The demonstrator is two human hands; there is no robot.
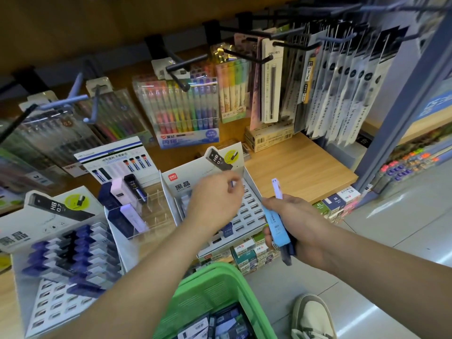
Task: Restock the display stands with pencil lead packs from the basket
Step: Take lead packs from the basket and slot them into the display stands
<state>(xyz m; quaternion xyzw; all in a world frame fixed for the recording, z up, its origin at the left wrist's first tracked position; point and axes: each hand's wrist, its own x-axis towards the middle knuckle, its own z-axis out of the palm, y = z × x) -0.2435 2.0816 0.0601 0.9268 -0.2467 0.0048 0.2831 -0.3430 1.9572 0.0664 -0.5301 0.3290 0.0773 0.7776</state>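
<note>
The green lattice-walled plastic basket point(208, 287), below the shelf's front edge, holds dark, flat lead packs point(220, 324). On the wooden shelf point(298, 165), a white cardboard middle stand point(247, 209) shows a grid of small rectangular slots. The left stand point(61, 265) carries rows of navy packs. The left hand point(215, 201) pinches a small blurred pack point(232, 183) over the middle stand. The right hand point(296, 226), apart from it, grips a bundle of slim packs point(276, 221) in blue, white and navy.

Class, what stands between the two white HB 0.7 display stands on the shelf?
A clear acrylic rack holding navy and lilac lead packs, shown in the head view.
</note>
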